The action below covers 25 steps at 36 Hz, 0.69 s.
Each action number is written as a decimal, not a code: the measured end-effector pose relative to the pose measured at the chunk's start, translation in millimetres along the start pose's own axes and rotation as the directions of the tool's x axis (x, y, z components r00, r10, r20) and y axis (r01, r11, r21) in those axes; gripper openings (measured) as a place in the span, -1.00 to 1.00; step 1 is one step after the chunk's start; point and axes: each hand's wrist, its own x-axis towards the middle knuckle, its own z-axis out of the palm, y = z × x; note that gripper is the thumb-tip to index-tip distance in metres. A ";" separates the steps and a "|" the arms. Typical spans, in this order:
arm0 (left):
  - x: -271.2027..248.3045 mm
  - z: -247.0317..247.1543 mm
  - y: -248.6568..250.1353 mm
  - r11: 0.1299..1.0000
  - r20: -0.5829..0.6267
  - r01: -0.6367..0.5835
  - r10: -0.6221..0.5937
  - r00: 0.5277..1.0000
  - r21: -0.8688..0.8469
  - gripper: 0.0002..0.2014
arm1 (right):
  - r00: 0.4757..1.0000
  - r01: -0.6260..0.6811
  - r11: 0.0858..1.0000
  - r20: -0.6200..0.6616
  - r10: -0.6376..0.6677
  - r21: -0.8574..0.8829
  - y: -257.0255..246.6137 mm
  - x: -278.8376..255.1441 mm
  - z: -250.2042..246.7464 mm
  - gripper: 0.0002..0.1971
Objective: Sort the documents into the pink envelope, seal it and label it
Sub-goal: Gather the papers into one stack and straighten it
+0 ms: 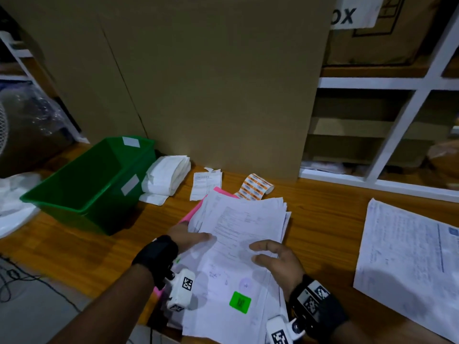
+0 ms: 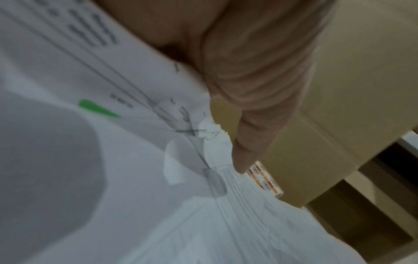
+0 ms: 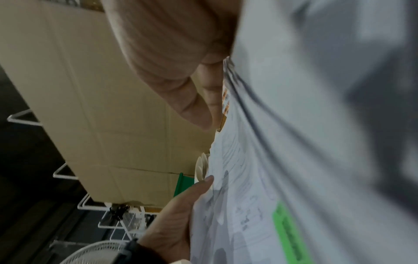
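A thick stack of white documents (image 1: 238,244) lies fanned over the pink envelope (image 1: 221,191), of which only a corner and its left edge show. The top sheet carries a green sticker (image 1: 240,302). My left hand (image 1: 191,238) holds the stack's left side, thumb on top and fingers hidden beneath. My right hand (image 1: 273,254) rests over the right side, its relaxed fingers (image 3: 199,114) touching the top sheet. The left wrist view shows my thumb (image 2: 242,160) lying along the documents (image 2: 113,160). An orange label roll (image 1: 255,187) sits just behind the stack.
On the wooden table (image 1: 323,219) a green bin (image 1: 87,184) stands at the left, with folded white label stock (image 1: 166,177) and a slip (image 1: 205,184) beside it. A tall cardboard box (image 1: 198,83) blocks the back. More sheets (image 1: 409,256) lie at the right, below white shelving (image 1: 397,83).
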 end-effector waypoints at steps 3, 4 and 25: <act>0.0 -9.4 -2.7 0.985 0.129 0.015 0.007 0.992 -0.172 -0.47 | 1.000 -0.006 1.000 -0.015 0.006 0.001 0.4 0.3 3.9 -0.76; -0.6 -12.7 -4.4 0.974 0.166 0.030 0.008 0.986 -0.225 -0.45 | 1.000 0.006 1.000 -0.025 -0.006 -0.012 1.5 -0.5 4.5 -0.77; -28.0 51.2 88.5 0.492 -0.225 -0.580 0.604 0.764 -0.649 -0.62 | 0.683 0.605 0.716 -0.236 -0.691 -0.348 -95.6 -15.6 -98.1 -0.60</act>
